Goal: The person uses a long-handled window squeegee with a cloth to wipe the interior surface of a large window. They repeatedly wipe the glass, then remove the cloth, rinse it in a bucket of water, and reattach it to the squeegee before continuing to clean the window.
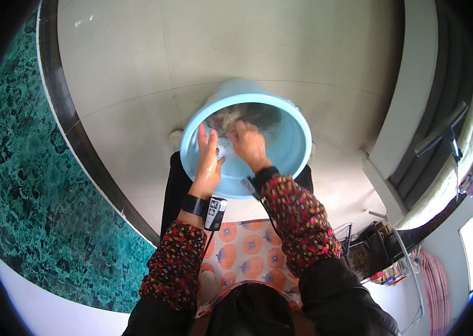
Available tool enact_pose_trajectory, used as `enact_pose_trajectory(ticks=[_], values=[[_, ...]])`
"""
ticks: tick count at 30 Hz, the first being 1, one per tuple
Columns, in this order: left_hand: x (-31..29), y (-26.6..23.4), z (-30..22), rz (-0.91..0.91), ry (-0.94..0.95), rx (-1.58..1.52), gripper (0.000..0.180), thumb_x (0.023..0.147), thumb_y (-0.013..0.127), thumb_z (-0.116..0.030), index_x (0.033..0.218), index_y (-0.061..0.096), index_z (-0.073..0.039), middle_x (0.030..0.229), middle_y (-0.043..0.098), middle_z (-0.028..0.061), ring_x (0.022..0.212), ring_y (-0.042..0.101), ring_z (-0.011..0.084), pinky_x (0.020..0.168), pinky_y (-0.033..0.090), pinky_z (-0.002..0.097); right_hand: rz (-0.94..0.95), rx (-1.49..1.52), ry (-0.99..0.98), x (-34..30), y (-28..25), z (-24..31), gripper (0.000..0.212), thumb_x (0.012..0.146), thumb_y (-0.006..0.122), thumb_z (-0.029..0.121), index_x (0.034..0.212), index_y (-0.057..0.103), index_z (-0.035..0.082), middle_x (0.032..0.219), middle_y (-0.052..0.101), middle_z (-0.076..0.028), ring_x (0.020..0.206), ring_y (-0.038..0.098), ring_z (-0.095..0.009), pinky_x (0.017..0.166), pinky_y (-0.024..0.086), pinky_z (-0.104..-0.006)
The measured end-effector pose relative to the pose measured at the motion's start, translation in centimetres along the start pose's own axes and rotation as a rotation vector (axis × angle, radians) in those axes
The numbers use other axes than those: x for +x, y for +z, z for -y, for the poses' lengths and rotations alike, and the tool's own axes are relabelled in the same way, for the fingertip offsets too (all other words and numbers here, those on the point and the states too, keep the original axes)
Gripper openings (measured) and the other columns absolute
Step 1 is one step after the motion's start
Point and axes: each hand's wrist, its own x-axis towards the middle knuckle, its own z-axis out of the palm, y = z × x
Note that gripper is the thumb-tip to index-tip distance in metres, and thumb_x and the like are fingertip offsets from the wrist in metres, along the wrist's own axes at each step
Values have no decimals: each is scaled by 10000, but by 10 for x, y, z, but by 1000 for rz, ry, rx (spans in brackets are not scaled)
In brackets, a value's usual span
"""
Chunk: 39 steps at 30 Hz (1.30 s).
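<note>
A light blue plastic bucket (302,159) stands between my legs with its mouth tilted toward me. Water lies inside, and a pale, crumpled, cloth-like thing (226,119) shows in it near the far wall, partly blurred. My right hand (249,144) reaches into the bucket with its fingers curled down against that thing, seemingly gripping it. Wet and empty, my left hand (208,165) is held at the bucket's left inner side, fingers stretched and apart. Both wrists wear black straps with small devices.
Pale floor tiles (124,56) surround the bucket. At left runs a green marbled surface (29,168) with a dark border. A patterned orange apron (250,246) covers my lap. To the right are a metal rack (410,263), a pink hanging cloth (433,291) and a squeegee-like tool (443,131).
</note>
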Motion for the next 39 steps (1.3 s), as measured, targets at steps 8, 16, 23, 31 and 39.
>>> enact_pose_trajectory(ticks=[8, 16, 23, 31, 39], values=[[-1, 12, 0, 194, -42, -280, 602, 953, 551, -278, 1451, 219, -216, 1135, 545, 91, 903, 592, 168, 747, 527, 303, 21, 305, -240, -71, -91, 71, 172, 697, 637, 246, 697, 578, 84, 706, 593, -117, 661, 595, -325, 585, 496, -410], [7, 12, 25, 318, -24, -411, 247, 964, 434, -146, 1185, 489, -50, 1074, 582, 81, 934, 597, 167, 788, 507, 292, -192, -14, -230, -27, -33, 8, 242, 805, 533, 322, 719, 664, 138, 550, 588, -112, 462, 572, -311, 466, 475, -418], [-6, 20, 10, 94, -5, -221, 636, 943, 532, -314, 1454, 219, -98, 1462, 271, 136, 1318, 308, 342, 1075, 286, 454, 250, -261, 324, 6, -42, -44, 351, 914, 464, 392, 1101, 596, 127, 1181, 587, -202, 993, 591, -406, 801, 489, -509], [-3, 2, 7, 6, -72, -202, 784, 897, 579, -463, 1493, 93, -313, 1571, 0, 47, 1377, 92, 487, 1056, 220, 580, 508, -476, 69, 13, 35, -47, 573, 811, 663, 259, 1325, 435, 146, 1296, 469, -186, 1105, 509, -455, 896, 442, -556], [-4, 10, -5, 102, -5, -214, 699, 930, 566, -373, 1477, 142, -269, 1423, 335, 93, 1259, 398, 320, 980, 397, 459, 129, 326, -58, -50, -60, 27, 316, 836, 667, 320, 1046, 570, 104, 919, 611, -167, 781, 631, -375, 651, 518, -439]])
